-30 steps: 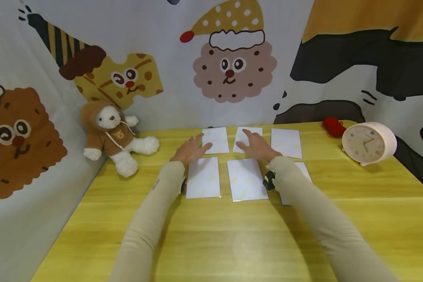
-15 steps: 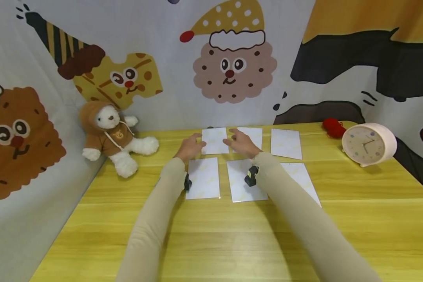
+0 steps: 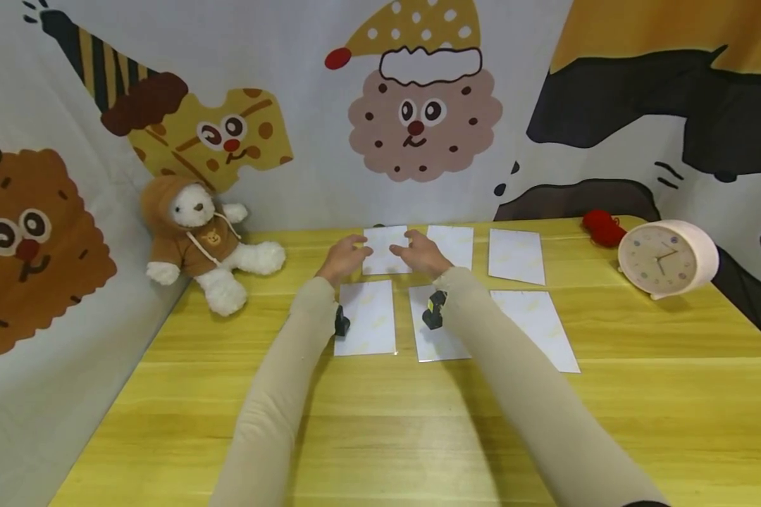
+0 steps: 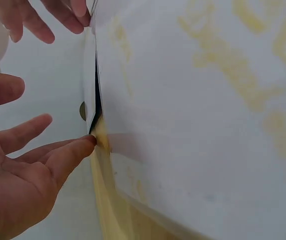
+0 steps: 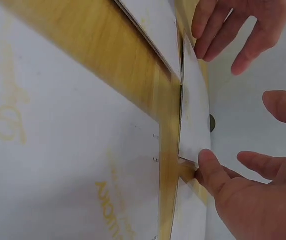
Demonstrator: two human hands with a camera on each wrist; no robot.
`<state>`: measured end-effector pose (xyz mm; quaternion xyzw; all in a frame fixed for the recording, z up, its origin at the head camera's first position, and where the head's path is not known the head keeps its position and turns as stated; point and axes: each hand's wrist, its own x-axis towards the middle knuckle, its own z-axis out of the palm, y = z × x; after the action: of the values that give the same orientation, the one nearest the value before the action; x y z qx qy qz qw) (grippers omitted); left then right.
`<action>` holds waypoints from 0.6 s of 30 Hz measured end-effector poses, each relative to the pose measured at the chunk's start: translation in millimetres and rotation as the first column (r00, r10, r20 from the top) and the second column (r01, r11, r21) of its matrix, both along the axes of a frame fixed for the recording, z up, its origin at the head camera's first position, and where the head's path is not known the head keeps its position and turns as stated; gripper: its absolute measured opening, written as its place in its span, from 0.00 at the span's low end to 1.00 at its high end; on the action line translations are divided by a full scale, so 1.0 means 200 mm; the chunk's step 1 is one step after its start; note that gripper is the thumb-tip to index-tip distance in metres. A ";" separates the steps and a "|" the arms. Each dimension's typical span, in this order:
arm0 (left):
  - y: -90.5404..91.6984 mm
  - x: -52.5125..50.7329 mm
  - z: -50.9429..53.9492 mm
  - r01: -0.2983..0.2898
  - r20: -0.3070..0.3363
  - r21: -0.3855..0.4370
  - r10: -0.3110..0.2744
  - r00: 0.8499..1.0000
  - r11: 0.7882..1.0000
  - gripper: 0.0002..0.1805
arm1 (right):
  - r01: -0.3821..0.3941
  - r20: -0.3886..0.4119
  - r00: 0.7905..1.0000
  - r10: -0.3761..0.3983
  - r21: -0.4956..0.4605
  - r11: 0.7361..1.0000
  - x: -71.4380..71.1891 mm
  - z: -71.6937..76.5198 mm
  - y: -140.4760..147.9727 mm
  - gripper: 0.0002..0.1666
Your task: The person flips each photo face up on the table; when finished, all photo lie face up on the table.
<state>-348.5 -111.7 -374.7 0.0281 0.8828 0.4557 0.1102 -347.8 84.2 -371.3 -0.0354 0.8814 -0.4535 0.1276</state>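
Note:
Six white cards or sheets with faint yellow print lie in two rows on the wooden table; the back left card (image 3: pixel 383 257) is between my hands. My left hand (image 3: pixel 342 259) pinches its left corner with the fingertips, while my right hand (image 3: pixel 426 255) pinches the right corner. In the right wrist view the same card (image 5: pixel 194 107) appears slightly tilted, and a dark gap shows under its edge in the left wrist view. The front left card (image 3: pixel 366 327) lies below my left wrist. My right forearm partly covers the front middle card (image 3: pixel 440 345).
At the back left sits a plush toy (image 3: pixel 211 243) in a brown hoodie. A pink round clock (image 3: pixel 662 259) and a red yarn ball (image 3: pixel 602 227) stand at the back right. A printed cloth (image 3: pixel 320 141) hangs behind the table (image 3: pixel 380 429).
My right hand has moved left from the back middle card to the right side of the back left card. My left hand has shifted only slightly.

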 end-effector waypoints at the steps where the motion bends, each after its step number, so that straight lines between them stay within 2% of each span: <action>1: 0.00 0.00 0.00 -0.002 0.002 0.000 0.002 1.000 1.000 0.31 | -0.002 0.000 1.000 0.002 -0.007 1.000 0.00 0.00 0.00 0.44; 5: 0.02 0.01 0.01 -0.010 0.027 -0.029 0.011 1.000 1.000 0.30 | 0.001 0.011 1.000 0.000 -0.052 0.999 0.00 0.01 0.00 0.44; 11: 0.05 0.01 0.03 -0.008 0.060 -0.064 0.012 0.998 0.998 0.31 | 0.044 0.093 0.995 -0.027 -0.179 0.983 0.00 0.03 0.02 0.45; 14: 0.07 0.02 0.04 0.004 0.052 -0.064 0.000 0.999 0.998 0.31 | 0.069 0.114 0.993 -0.041 -0.250 0.966 0.00 0.04 0.03 0.45; 18: 0.08 0.02 0.05 0.013 -0.003 -0.056 -0.014 1.000 0.998 0.29 | 0.100 0.102 0.993 -0.067 -0.361 0.927 -0.01 0.05 0.03 0.43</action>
<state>-345.0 -95.2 -365.0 0.0317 0.8952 0.4301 0.1127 -349.5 90.8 -361.3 -0.0011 0.7757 -0.6158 0.1381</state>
